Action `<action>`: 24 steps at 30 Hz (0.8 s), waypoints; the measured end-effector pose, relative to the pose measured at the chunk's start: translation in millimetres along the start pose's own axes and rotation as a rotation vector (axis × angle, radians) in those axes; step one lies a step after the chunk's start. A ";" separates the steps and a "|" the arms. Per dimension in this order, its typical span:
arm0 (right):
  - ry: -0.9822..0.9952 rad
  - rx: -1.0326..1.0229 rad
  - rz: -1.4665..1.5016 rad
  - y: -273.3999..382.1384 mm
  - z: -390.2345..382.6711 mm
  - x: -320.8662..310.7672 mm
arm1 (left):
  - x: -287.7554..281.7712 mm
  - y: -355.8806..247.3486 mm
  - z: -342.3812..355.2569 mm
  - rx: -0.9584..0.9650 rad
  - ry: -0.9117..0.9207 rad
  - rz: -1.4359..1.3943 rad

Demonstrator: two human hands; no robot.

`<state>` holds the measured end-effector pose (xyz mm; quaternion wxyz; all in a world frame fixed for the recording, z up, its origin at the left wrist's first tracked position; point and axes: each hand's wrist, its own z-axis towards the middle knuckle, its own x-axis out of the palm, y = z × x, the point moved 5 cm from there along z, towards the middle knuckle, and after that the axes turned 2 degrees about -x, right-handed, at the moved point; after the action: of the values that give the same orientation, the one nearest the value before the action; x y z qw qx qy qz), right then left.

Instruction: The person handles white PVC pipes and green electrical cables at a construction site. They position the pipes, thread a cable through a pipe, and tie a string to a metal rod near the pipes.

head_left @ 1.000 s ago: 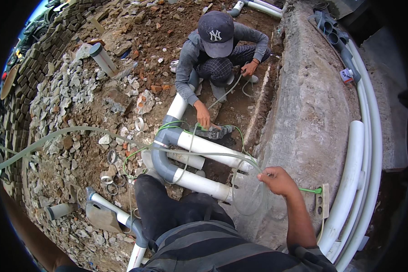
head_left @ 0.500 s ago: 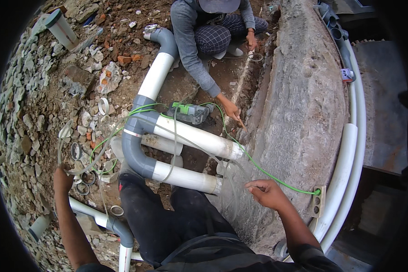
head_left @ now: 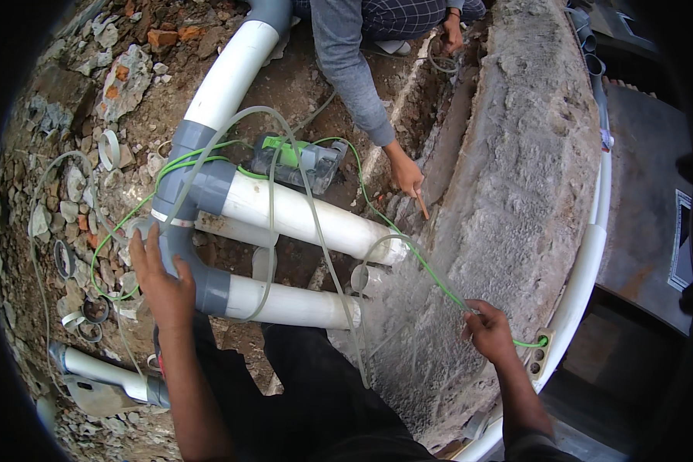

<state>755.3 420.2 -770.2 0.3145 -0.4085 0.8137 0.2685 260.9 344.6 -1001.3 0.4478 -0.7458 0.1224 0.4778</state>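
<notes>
My left hand [head_left: 164, 286] is open, fingers spread, at the outer side of a grey pipe elbow [head_left: 183, 258]. A clear flexible hose [head_left: 309, 189] arches from beside those fingers over the white pipes and droops in loops toward my legs. My right hand [head_left: 489, 329] is closed in a pinch at the end of a hose loop, where a green cord [head_left: 431, 271] passes too; its fingertips partly hide the grip. The elbow joins a lower white pipe [head_left: 292, 299]. An upper white pipe [head_left: 308, 219] runs alongside from a grey tee [head_left: 208, 185].
Across the trench a co-worker's hand [head_left: 408, 175] points a thin orange-brown stick at the ground. A green-and-grey device [head_left: 299, 162] lies between the pipes. The rough concrete slope [head_left: 500, 192] rises right, with a socket block [head_left: 541, 354] and long white pipes [head_left: 570, 323]. Rubble and pipe rings [head_left: 109, 149] lie left.
My left hand has moved right and its fingers have spread beside the elbow. The hose now arches high over the pipes. My right hand is slightly farther right; the view has shifted closer.
</notes>
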 end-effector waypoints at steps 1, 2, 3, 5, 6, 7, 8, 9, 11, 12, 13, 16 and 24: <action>-0.005 0.012 -0.024 -1.8 1.0 -1.3 | 16.4 -21.6 -5.9 0.055 0.022 -0.130; -0.006 0.032 -0.024 -4.2 4.3 -0.8 | 30.7 -40.1 -13.7 0.121 0.108 -0.113; -0.035 0.045 -0.061 -5.9 7.2 -2.5 | 42.6 -55.2 -18.3 0.214 0.172 -0.075; -0.086 0.121 -0.079 -12.9 11.7 -7.8 | 64.5 -68.0 -21.5 0.232 0.282 -0.120; -0.101 0.124 -0.110 -15.3 14.8 -9.2 | 74.0 -71.2 -22.8 0.246 0.333 -0.132; -0.095 0.131 -0.112 -18.4 17.7 -7.9 | 80.3 -71.8 -22.7 0.231 0.366 -0.183; -0.089 0.135 -0.114 -21.6 21.2 -6.1 | 86.7 -72.0 -21.8 0.216 0.398 -0.234; -0.083 0.140 -0.112 -24.3 23.5 -3.9 | 91.7 -71.3 -20.8 0.192 0.439 -0.275; -0.096 0.165 -0.087 -33.0 26.6 7.3 | 97.0 -76.9 -25.3 0.216 0.488 -0.300; -0.100 0.208 -0.061 -37.4 26.4 11.5 | 99.0 -78.6 -29.1 0.211 0.552 -0.293; -0.107 0.151 -0.101 -36.2 27.7 14.6 | 97.4 -82.6 -32.2 0.235 0.547 -0.319; -0.143 0.086 -0.192 -31.8 32.1 17.8 | 94.7 -89.3 -39.7 0.283 0.607 -0.335; 0.080 0.150 -0.253 7.8 63.1 35.1 | 100.4 -89.4 -39.6 0.263 0.734 -0.325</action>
<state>750.8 450.7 -835.9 0.3429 -0.4933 0.7855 0.1487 390.9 389.0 -1029.0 0.5352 -0.8127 0.2145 0.0842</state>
